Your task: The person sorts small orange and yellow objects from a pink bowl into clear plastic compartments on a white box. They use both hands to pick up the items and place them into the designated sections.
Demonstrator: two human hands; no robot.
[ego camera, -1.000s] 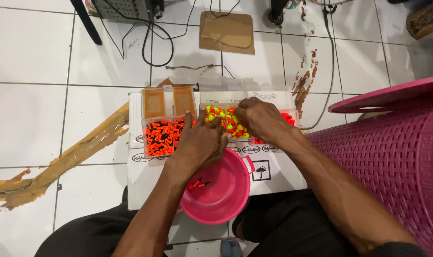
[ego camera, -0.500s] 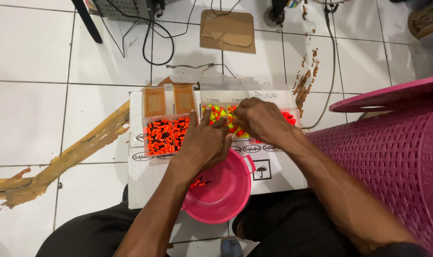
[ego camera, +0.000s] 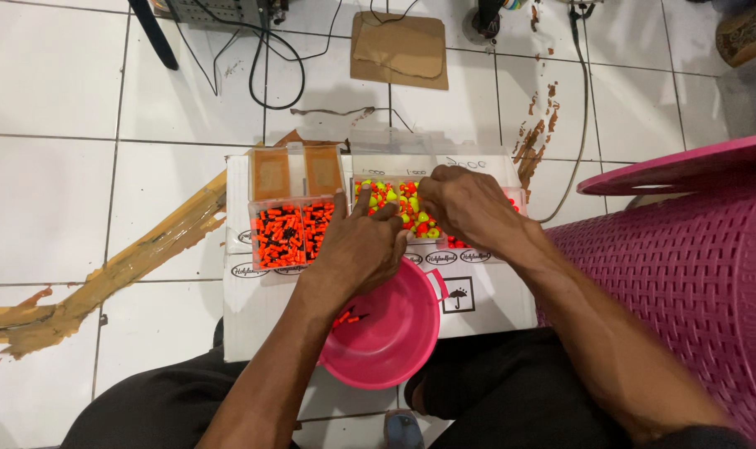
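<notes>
My left hand rests over the near edge of a clear plastic tray, its index finger pointing into a heap of small yellow, red and orange beads. My right hand lies across the same tray, fingers curled down among the beads; whether it pinches one is hidden. To the left, a second clear tray holds orange and black pieces. Below my hands stands a pink bowl with a few orange pieces inside. Both trays rest on a white cardboard box.
A large pink woven basket with its lid stands at the right. Black cables and a flat cardboard piece lie on the white tiled floor beyond. A brown wooden strip runs along the left.
My left hand has shifted slightly right, onto the edge of the mixed-bead tray, with its finger stretched out. My right hand stays over the same tray.
</notes>
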